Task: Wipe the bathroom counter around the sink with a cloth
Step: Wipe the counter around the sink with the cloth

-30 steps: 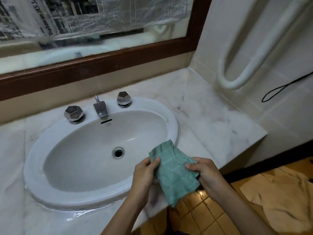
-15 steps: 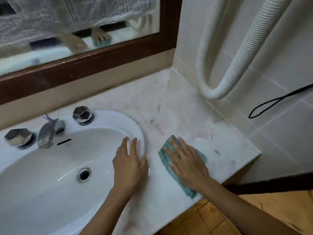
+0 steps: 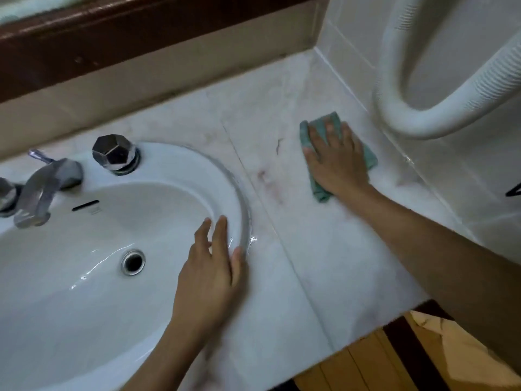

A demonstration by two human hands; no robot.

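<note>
Cloth [image 3: 315, 190] flat under right hand [image 3: 338, 162] grip, on counter [image 3: 324, 249]

The sink [image 3: 239, 198] sits in the left part of the desk [image 3: 310, 263], with the drain [image 3: 132, 262] at the bottom of its bowl. On the sink's back ledge the faucet [image 3: 42, 190] stands between a knob [image 3: 114, 152] on its right and a second knob [image 3: 5, 193] at the left edge of view. The left hand [image 3: 211, 275] rests flat on the sink's right rim. Right of the sink, toward the back of the desk, the cloth [image 3: 320, 193] lies under the flat right hand [image 3: 337, 162], near the side wall [image 3: 352, 38]. A hose [image 3: 423, 122] loops against that wall, above and right of the cloth. Behind the desk rises the backsplash [image 3: 141, 88], with the mirror frame [image 3: 141, 32] above it. The floor [image 3: 366, 362] lies below the desk's front edge.
</note>
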